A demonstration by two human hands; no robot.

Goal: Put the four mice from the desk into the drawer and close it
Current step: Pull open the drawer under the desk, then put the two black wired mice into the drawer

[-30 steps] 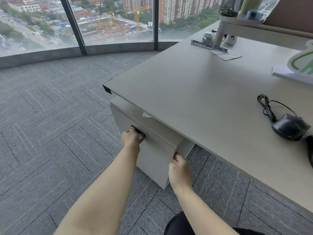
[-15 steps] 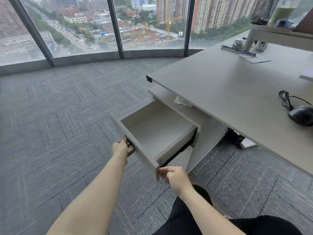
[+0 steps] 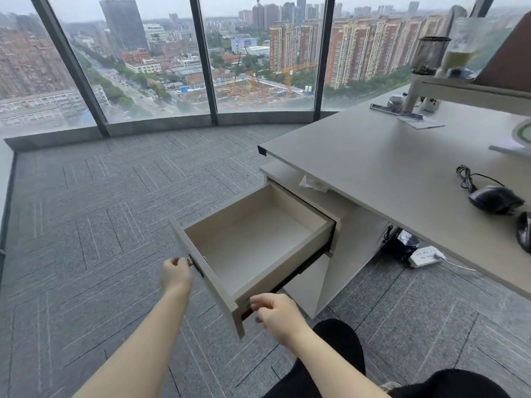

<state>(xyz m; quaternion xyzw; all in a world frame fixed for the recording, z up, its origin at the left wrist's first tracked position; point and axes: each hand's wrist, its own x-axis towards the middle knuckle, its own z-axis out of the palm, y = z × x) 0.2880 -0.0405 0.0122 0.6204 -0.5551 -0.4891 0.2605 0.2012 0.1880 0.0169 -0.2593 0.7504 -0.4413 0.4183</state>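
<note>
Grey carpet tiles point(image 3: 94, 225) run to a curved wall of floor-to-ceiling windows point(image 3: 258, 56) overlooking a city, and at the centre of the view a pale drawer point(image 3: 250, 239) stands pulled well out of the desk's pedestal.

At about 7 o'clock from the drawer's middle, the left hand point(image 3: 175, 274) is curled at the small dark handle point(image 3: 193, 264) on the drawer front; its fingers are bent around or right against the handle, though whether they truly clamp it cannot be told. At about 5 o'clock, the right hand point(image 3: 277, 313) sits at the near right corner of the drawer front, fingers loosely bent and touching or just beside the edge, holding nothing. Both bare forearms reach in from the bottom of the frame, with dark-clothed knees below the right one.

Inside, the drawer shows only its bare floor and walls. A crumpled bit of white paper point(image 3: 313, 183) lies on the pedestal's top, at 1 o'clock from the drawer.

Further out, toward 3 o'clock, the beige desk point(image 3: 373, 156) carries a black wired mouse point(image 3: 495, 199) with its cord bundled beside it, and a second dark mouse point(image 3: 524, 235) cut off by the right edge. Under the desk, a white power strip point(image 3: 425, 255) lies on the carpet. At 1 o'clock, the far desk end holds papers and a raised shelf point(image 3: 471, 91) bearing a mesh pen cup and a bottle.
</note>
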